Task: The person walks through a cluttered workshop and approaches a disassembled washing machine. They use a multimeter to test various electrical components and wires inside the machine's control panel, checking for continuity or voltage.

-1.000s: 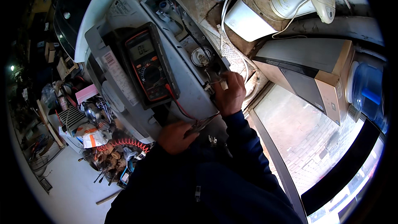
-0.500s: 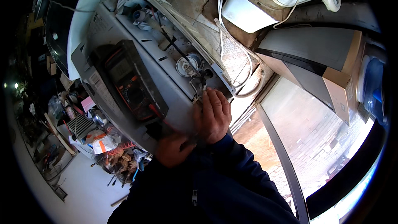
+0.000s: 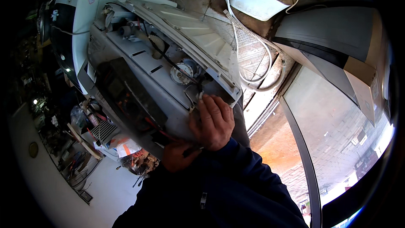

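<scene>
An appliance with its cover off, its pale metal casing [image 3: 139,65] lying at a slant, is in front of me. My right hand [image 3: 214,122] is closed at its near right corner, fingertips on a white wire connector [image 3: 199,96]; the thumb is hidden. A black wire bundle [image 3: 171,61] runs there past a round white part [image 3: 182,74]. My left hand [image 3: 179,155], low at the near edge, is curled round something dark that I cannot make out. Beside it a red lead [image 3: 163,133] comes from a multimeter [image 3: 124,95] in a dark case resting on the casing.
A ribbed cream panel [image 3: 190,27] stands along the appliance's far side. White hoses [image 3: 270,59] loop over the floor beyond. On the right are a grey-topped cabinet [image 3: 325,29] and a glass door [image 3: 329,122]. Tools and scraps crowd the left.
My view has swung, so the appliance and the right-hand surroundings sit differently. Both hands hold nearly the same places on it, the right still at the connector.
</scene>
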A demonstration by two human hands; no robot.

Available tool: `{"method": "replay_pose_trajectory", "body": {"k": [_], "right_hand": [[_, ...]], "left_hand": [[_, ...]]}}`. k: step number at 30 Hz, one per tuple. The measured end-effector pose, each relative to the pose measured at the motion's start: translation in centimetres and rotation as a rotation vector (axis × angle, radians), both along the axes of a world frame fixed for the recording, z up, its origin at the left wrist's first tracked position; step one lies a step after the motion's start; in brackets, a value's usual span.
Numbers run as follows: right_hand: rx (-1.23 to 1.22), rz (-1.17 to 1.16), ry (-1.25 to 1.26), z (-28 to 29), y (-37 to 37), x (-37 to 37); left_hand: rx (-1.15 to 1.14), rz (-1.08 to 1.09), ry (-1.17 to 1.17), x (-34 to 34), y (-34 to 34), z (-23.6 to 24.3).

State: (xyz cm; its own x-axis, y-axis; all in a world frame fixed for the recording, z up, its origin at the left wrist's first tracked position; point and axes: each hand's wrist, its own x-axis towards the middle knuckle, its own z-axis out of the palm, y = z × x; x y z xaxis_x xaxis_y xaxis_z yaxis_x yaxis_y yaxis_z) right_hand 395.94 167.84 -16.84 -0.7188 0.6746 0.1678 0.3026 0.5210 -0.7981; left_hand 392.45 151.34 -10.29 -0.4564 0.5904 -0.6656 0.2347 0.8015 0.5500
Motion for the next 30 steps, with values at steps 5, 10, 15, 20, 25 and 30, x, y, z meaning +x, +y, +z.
{"method": "replay_pose_trajectory", "body": {"k": [5,10,15,20,25,30], "right_hand": [[-0.073,0.000,-0.025,0.1,0.1,-0.1],[-0.179,0.045,-0.053,1.1,1.2,-0.8],[-0.305,0.026,-0.095,1.0,2.3,-1.8],[-0.109,0.154,-0.286,1.1,3.4,-3.2],[0.027,0.248,-0.548,0.7,3.5,-4.8],[0.149,0.246,-0.503,0.0,3.0,-4.9]], "left_hand": [[0.018,0.033,0.037,0.3,0.2,-0.1],[0.051,0.045,0.068,0.5,0.0,0.0],[0.068,0.041,0.053,0.1,-0.4,0.0],[0.039,0.027,0.023,0.2,-0.9,0.3],[0.074,0.056,0.008,0.3,-1.2,0.4],[0.152,0.096,0.007,0.7,-2.0,-0.3]]}}
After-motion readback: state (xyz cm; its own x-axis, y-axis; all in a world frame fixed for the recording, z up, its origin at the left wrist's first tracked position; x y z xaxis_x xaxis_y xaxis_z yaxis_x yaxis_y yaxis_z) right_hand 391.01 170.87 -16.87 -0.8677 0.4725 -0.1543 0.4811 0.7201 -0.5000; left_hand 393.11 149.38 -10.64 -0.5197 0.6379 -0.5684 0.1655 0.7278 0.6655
